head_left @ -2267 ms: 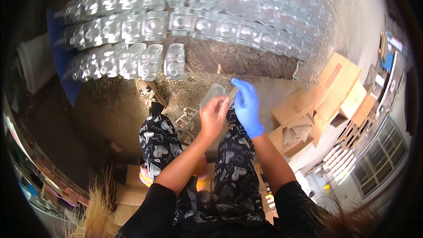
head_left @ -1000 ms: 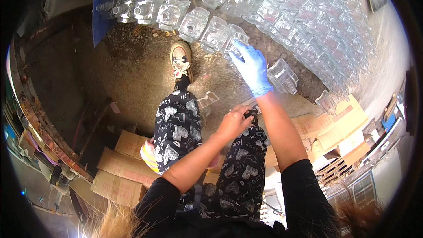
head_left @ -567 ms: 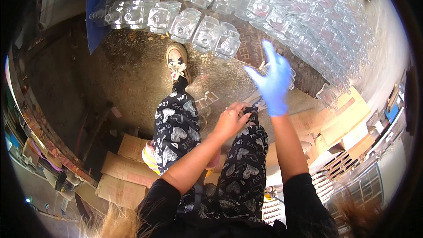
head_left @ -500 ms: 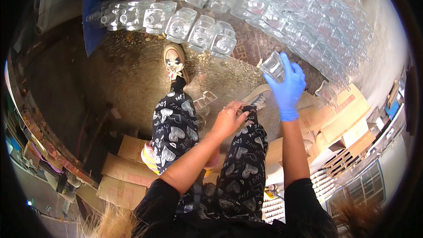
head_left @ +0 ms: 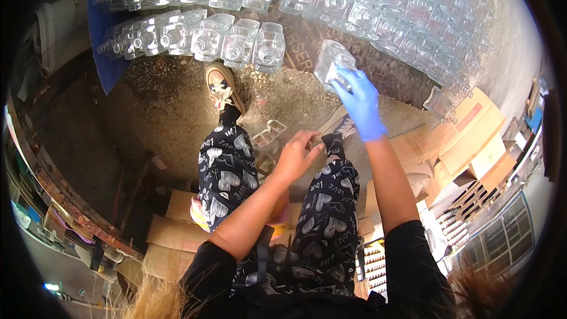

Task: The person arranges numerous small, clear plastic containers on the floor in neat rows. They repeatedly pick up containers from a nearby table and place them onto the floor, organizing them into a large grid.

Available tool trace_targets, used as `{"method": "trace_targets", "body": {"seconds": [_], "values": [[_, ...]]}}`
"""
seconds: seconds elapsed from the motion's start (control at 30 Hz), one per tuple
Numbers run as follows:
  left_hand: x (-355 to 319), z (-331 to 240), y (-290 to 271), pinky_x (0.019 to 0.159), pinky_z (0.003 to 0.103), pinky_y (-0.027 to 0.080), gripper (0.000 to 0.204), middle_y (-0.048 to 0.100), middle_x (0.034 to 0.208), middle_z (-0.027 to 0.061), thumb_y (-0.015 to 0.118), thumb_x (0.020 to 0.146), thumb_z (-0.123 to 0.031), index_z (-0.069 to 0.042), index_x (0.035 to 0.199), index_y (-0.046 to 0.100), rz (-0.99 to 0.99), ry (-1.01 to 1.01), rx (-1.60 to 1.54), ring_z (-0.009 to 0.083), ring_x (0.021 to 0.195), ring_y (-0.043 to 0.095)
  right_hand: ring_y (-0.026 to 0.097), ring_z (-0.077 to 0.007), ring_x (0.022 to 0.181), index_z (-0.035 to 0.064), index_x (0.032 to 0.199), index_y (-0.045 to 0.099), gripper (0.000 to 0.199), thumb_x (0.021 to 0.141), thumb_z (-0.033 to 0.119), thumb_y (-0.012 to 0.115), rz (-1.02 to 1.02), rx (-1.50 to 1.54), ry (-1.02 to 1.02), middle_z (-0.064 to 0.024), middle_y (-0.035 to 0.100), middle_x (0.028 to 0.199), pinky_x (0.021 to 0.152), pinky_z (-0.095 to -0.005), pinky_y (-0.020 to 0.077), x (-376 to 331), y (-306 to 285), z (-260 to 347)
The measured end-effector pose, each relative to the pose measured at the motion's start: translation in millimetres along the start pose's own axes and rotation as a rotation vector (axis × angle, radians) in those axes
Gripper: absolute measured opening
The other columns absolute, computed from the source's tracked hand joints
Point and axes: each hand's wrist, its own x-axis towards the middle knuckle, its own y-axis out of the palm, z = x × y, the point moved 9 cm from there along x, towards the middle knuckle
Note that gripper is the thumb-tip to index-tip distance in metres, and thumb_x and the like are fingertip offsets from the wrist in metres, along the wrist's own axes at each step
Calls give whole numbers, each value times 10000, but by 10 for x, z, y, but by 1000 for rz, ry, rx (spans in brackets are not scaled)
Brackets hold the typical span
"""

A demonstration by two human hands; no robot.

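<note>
My right hand point(head_left: 359, 99), in a blue glove, is closed on a clear square glass bottle point(head_left: 329, 62). It holds the bottle tilted, just right of the end of the nearest row of similar glass bottles point(head_left: 238, 43) and above a brown printed sheet point(head_left: 293, 53). My bare left hand point(head_left: 297, 155) hovers over my right leg near the ankle, thumb apart from the loosely bent fingers, with nothing visible in it. Another clear bottle point(head_left: 438, 101) lies by the cardboard at the right.
Tightly packed glass bottles point(head_left: 407, 18) fill the far right. A blue panel point(head_left: 108, 29) borders the rows at the left. Cardboard boxes point(head_left: 466, 121) stand at the right, more cardboard point(head_left: 177, 233) at lower left. A pale frame-shaped piece point(head_left: 270, 133) lies on the floor between my legs.
My right hand has carried the glass bottle left and farther away, toward the row's end, and the bottle's tilt has changed. My left hand stays in about the same place while the view has shifted.
</note>
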Motion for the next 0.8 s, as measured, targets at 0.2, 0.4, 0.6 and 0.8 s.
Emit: {"method": "trace_targets", "body": {"seconds": [0.2, 0.4, 0.6, 0.8], "values": [[28, -89, -6, 704, 367, 513, 315, 622, 931, 137, 692, 845, -159, -28, 1121, 618, 16, 13, 6, 258, 752, 635, 641, -283, 712, 131, 1080, 669, 313, 776, 139, 744, -83, 12, -232, -87, 621, 855, 630, -376, 522, 249, 371, 355], [39, -91, -85, 730, 386, 522, 332, 635, 968, 157, 687, 835, -175, -35, 1129, 620, -1, -2, 40, 277, 796, 649, 663, -280, 885, 86, 1092, 669, 302, 799, 95, 741, 38, 58, -96, -116, 663, 1025, 764, -327, 541, 378, 528, 464], [-613, 229, -118, 849, 415, 528, 336, 664, 1075, 168, 623, 826, -226, -67, 1123, 632, 61, 57, 234, 326, 962, 653, 478, -306, 1286, 35, 1435, 381, 733, 798, 123, 732, 223, 65, 40, -146, 430, 1460, 1034, -377, 423, -46, -36, 746], [-1977, -599, -2144, 889, 423, 493, 303, 629, 1136, 186, 611, 867, -232, -49, 1108, 626, -278, 105, 116, 356, 1019, 614, 596, -410, 1066, -63, 1183, 591, 521, 813, 289, 693, 569, -496, 190, -264, 618, 1163, 959, -451, 463, -1832, -561, -241]]}}
